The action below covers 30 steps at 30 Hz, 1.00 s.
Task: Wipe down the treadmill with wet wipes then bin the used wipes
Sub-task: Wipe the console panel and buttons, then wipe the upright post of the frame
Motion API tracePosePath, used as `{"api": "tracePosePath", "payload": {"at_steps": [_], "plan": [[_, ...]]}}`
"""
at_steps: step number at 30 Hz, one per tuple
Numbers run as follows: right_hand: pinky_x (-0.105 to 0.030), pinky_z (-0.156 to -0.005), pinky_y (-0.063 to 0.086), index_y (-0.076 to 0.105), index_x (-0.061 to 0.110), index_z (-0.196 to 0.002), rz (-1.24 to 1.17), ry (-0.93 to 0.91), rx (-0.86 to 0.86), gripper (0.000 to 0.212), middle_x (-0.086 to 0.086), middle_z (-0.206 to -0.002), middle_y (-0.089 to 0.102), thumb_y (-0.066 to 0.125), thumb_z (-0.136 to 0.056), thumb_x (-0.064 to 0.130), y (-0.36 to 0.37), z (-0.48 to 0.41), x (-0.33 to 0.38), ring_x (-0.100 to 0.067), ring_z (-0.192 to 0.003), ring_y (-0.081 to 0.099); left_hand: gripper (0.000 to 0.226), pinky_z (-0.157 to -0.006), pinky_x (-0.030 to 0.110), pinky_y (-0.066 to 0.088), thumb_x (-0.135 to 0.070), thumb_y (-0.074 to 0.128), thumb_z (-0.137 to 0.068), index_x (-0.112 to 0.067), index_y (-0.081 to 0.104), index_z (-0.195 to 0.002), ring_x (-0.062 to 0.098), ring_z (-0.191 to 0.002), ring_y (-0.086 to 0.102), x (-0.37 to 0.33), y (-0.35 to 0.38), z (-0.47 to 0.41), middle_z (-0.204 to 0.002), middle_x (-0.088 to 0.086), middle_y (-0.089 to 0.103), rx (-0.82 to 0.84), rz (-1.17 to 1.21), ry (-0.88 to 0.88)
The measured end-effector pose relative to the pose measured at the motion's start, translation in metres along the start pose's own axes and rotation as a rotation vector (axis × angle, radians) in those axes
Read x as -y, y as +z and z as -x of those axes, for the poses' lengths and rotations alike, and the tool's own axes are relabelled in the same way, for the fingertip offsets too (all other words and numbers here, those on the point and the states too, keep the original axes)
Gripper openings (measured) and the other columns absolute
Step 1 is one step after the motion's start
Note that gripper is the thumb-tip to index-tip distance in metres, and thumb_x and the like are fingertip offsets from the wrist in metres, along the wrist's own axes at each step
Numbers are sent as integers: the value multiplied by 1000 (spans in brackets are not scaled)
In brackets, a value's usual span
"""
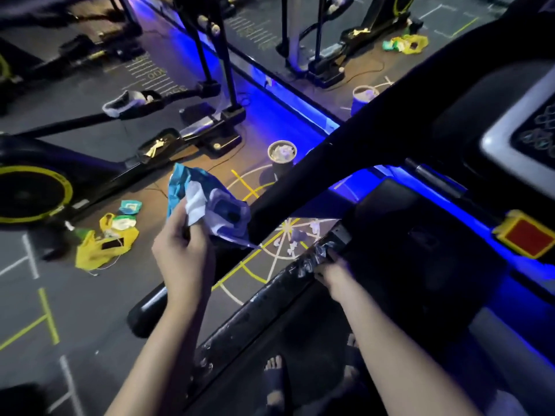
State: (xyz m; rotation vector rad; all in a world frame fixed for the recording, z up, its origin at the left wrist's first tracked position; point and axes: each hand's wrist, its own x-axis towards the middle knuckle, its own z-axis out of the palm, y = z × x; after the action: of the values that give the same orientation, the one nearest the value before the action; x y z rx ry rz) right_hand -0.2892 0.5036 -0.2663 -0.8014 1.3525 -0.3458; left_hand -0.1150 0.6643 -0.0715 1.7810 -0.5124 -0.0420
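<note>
I stand on a black treadmill (pixel 399 241) and look down at its left side rail (pixel 270 295), which carries shiny wet streaks. My left hand (pixel 180 247) grips a crumpled blue wet-wipe pack (pixel 222 205) with a white wipe (pixel 196 202) sticking out of it, held over the floor left of the handrail (pixel 303 187). My right hand (pixel 330 270) is curled down on the side rail; I cannot tell whether it holds a wipe. A round bin (pixel 282 153) with white wipes in it stands on the floor beyond the handrail.
A yellow bag (pixel 99 247) and more wipe packs (pixel 129 208) lie on the floor at left beside a black exercise bike (pixel 36 193). Crumpled wipes (pixel 297 238) lie on the floor by the rail. A mirror wall with blue strip light (pixel 288 106) runs behind.
</note>
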Motion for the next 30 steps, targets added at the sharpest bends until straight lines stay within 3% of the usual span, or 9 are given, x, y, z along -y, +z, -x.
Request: {"api": "tracePosePath", "payload": {"at_steps": [5,9,13,16,19,22,25,28,30], "plan": [[-37,-99,47,64,29,-116,73,-124,20,38,14,-100,68,66,-93,-2,-17,65,-6,-15,-103,62,30,-58,29,29,-19,54,-105,-22,59,-75,6,-65,33,-6,-6,12,-64,-13,41,59,63,-97],[-42,-95,51,62,15,-127,-61,-218,4,29,-5,-112,70,62,-99,7,-41,116,19,-24,-101,68,47,-55,33,21,-26,58,-107,-22,47,-61,10,-64,25,-17,5,33,-62,-14,31,95,143,-189],[-25,-71,56,69,11,-117,-139,-380,74,20,-8,-98,75,62,-99,15,-42,161,56,-17,-82,67,55,-61,40,20,-43,61,-104,-11,42,-64,22,-68,23,-31,8,61,-65,3,29,207,175,-198],[-19,-58,48,73,11,-112,-162,-505,153,19,-3,-82,69,62,-99,18,-44,193,71,-12,-71,57,53,-60,36,22,-47,64,-101,-14,53,-62,18,-66,27,-44,16,83,-61,-2,36,265,168,-230],[-19,-60,46,76,16,-108,-155,-602,187,18,4,-81,69,67,-95,23,-54,215,67,-8,-71,56,25,-57,30,34,-28,69,-100,-20,78,-78,11,-65,43,-52,30,106,-62,-10,57,338,164,-269],[-16,-70,48,77,24,-109,-88,-641,151,26,16,-83,70,75,-84,29,-68,229,51,0,-75,59,24,-62,38,52,-14,69,-88,-32,81,-77,20,-60,64,-65,39,128,-67,1,74,472,105,-294],[-19,-73,50,76,25,-111,-54,-625,80,33,19,-89,69,83,-79,26,-89,234,30,-1,-76,57,19,-59,39,53,-23,67,-69,-30,82,-79,22,-63,69,-66,45,145,-69,9,76,609,38,-273],[-18,-67,45,78,16,-106,-20,-667,-37,32,10,-93,68,87,-76,24,-106,239,8,1,-74,58,20,-60,32,49,-28,66,-71,-36,82,-79,23,-67,74,-61,54,161,-68,1,76,768,-21,-233],[-17,-66,44,79,9,-95,-49,-690,-116,21,0,-89,68,85,-76,15,-115,249,-4,1,-71,59,23,-60,31,50,-25,64,-68,-39,80,-75,10,-62,67,-58,56,173,-68,-4,76,872,-38,-188]]}}
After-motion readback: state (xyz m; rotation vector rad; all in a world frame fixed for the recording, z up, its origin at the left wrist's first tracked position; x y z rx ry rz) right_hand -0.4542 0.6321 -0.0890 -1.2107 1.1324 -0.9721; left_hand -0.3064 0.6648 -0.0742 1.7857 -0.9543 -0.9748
